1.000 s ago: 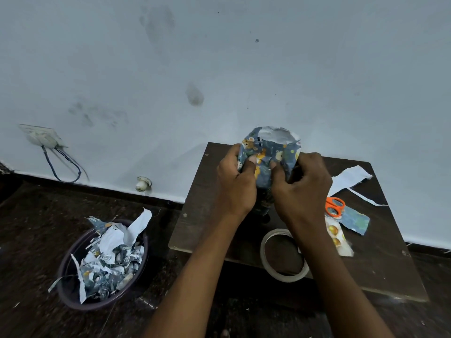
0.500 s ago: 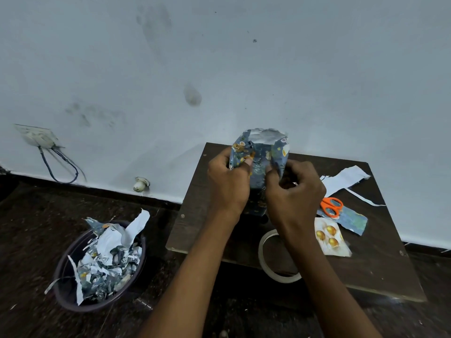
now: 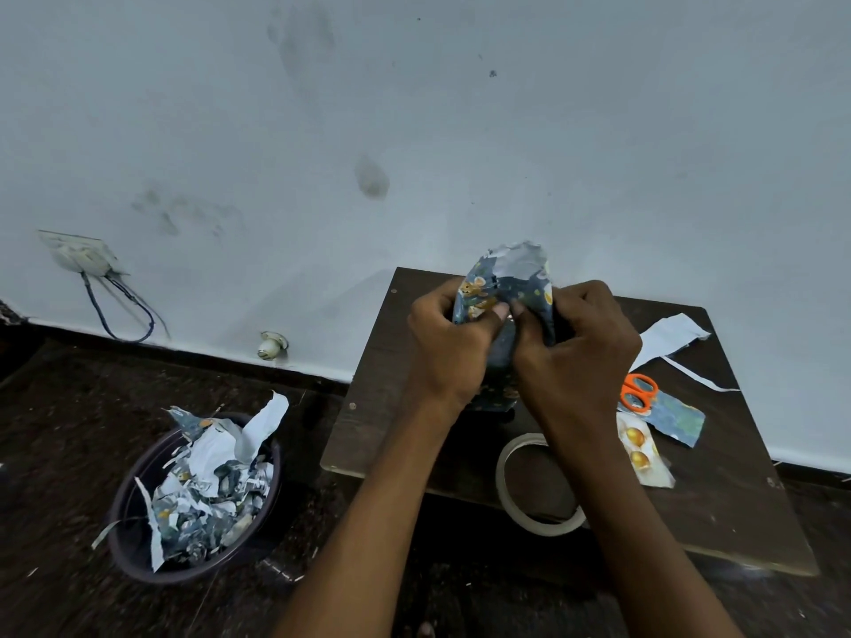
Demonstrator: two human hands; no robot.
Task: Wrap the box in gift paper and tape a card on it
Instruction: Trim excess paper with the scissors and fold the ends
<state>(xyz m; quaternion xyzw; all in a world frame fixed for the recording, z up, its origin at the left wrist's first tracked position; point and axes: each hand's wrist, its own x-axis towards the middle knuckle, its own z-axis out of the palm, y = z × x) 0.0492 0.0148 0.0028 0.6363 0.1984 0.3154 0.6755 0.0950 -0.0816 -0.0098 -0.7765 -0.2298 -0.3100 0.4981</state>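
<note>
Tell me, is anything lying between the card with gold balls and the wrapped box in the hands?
Only the right hand and its forearm cross that gap. The card lies flat on the board, right of the tape roll; both hands grip the gift-wrapped box.

No readable text, label or number shows anywhere (only printed pictures).

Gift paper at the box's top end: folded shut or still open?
Still open: the gift paper stands up ragged above both hands, left hand and right hand pinching it.
</note>
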